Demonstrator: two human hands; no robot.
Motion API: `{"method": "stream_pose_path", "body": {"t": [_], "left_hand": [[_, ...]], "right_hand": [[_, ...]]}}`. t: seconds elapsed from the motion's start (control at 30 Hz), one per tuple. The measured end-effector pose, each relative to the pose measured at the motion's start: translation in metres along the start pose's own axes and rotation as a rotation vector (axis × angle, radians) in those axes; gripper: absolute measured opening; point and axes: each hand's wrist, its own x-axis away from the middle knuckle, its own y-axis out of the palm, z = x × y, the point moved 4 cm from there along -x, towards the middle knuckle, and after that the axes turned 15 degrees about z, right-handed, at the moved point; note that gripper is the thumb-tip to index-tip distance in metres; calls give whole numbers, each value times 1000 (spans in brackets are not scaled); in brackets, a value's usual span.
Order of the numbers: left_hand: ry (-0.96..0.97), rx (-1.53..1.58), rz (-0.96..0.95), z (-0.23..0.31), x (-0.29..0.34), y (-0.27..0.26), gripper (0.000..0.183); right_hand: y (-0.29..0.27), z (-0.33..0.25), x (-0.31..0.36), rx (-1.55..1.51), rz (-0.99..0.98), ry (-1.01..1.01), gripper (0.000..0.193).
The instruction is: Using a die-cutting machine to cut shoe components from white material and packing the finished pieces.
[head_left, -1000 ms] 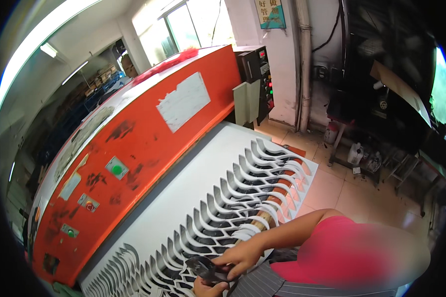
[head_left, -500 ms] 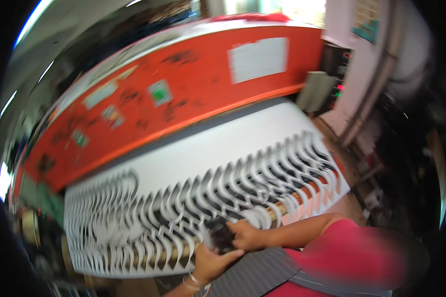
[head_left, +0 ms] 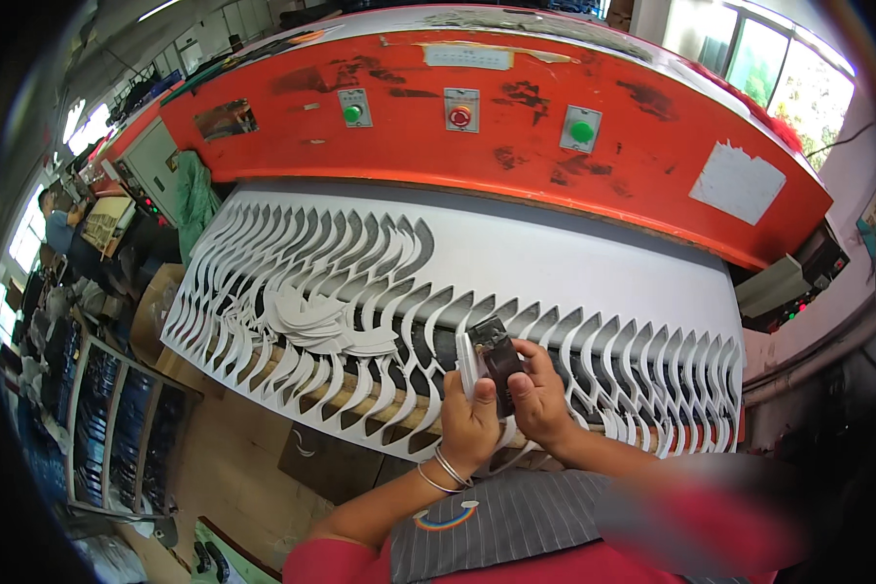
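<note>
The black piece is dark and block-like, with a glossy upper end and a duller lower body; its exact kind is hard to tell. Against its left side lies a white bundle, slim and pale, with edges that look layered. The long axis of the black piece runs away from the person, its far end leaning a little to the left and its near end toward the wrists; the white bundle runs roughly alongside it. Both are held up over the near part of the white sheet, among its curved cut-outs. The left hand is closed around the lower white bundle, thumb upward; the right hand grips the black piece from the right.
</note>
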Motion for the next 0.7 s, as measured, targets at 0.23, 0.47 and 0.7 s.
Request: {"method": "stream_pose_path", "body": {"t": [0.23,0.47,0.7], "left_hand": [[101,-233,2,-9,-28,-37,20],[527,-451,460,-16,-158,-185,21],[220,-1287,-558,-84,-217,-189,78]], "right_hand": [[19,-2,-14,-26,165,128,42],[-89,-10,-120,127,569,197,48],[47,58,-176,881,-483,-337,52]]}}
